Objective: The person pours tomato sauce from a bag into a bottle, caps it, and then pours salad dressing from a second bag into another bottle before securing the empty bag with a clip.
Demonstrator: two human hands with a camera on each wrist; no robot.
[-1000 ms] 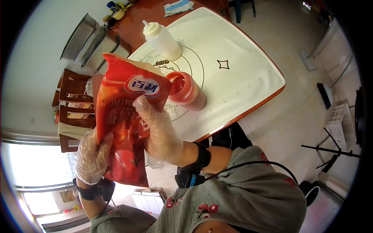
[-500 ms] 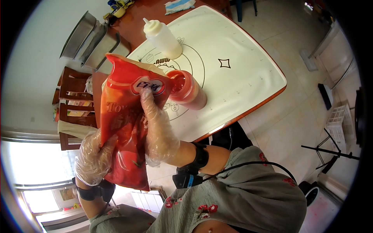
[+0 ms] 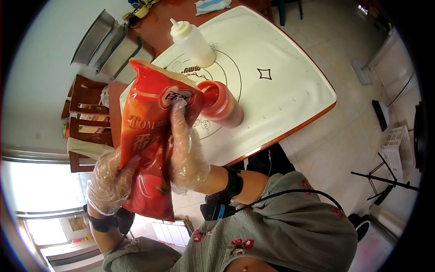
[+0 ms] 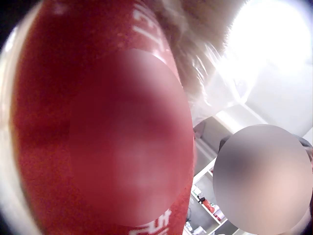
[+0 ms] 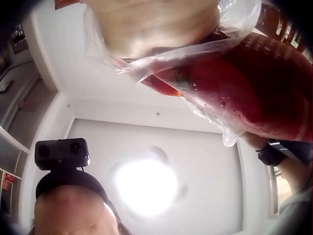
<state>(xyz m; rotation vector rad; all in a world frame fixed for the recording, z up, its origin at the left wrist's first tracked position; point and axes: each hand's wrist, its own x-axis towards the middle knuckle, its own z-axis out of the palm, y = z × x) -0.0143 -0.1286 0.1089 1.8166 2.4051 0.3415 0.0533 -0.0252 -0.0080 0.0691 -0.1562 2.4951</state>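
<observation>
A red tomato ketchup pouch (image 3: 147, 109) is held aloft in both plastic-gloved hands in the head view. My left hand (image 3: 110, 183) grips its lower left side, thumb across the front. Higher on the right side, my right hand (image 3: 186, 147) grips it with the thumb pressed over the logo. The pouch's upper right corner overlaps the mouth of an open jar (image 3: 224, 109) with red sauce inside, which leans towards the pouch in this view. Red packaging (image 4: 102, 117) fills much of the left wrist view. In the right wrist view the pouch (image 5: 234, 93) hangs beside the glove's loose edge.
A capped white squeeze bottle (image 3: 192, 45) stands behind the jar on a pale printed mat (image 3: 290, 99) covering the table. Metal pans (image 3: 93, 38) and a folded cloth (image 3: 213, 5) lie farther back. Wooden chairs (image 3: 88, 106) stand at the left.
The pouch's top has shifted slightly right, over the jar's mouth. My right thumb has slid up from below the logo onto it, and the pouch's front has creased differently.
</observation>
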